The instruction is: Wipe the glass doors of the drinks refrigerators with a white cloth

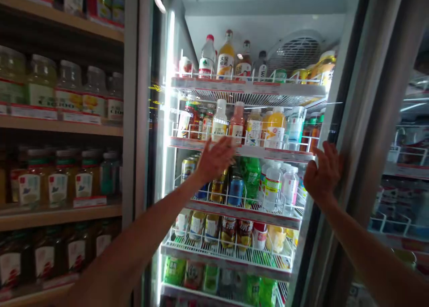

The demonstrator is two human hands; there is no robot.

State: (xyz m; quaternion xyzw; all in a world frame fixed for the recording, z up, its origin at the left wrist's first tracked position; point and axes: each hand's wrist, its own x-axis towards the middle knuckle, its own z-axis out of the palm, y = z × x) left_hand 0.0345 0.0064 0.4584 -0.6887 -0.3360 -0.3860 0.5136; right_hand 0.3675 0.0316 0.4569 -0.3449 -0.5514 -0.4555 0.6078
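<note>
2 hands up at 1 lit fridge (261,21), fingers open on both.
My L hand (217,158), a bit blurred, is in front of the 2nd shelf (268,153), fingers stretched out, just below 2 bottles there: 1 pale bottle (220,119), 1 pink bottle (237,123); can't tell if it touches anything. My R hand (323,170) is by the R frame (368,106), fingers spread & slightly bent, contact unclear too. Same shelf, R of the pink: 1 tea bottle (254,127), 1 orange bottle (276,127). Approx. 5 shelves show. Top shelf (248,87): 4 tall bottles (225,62), L to mid. 3rd: 1 blue can (235,191). 4th: 2 brown cans (228,232), side by side. L rack (60,124): 3 green-lidded jars (57,186) w/ white labels.
</note>
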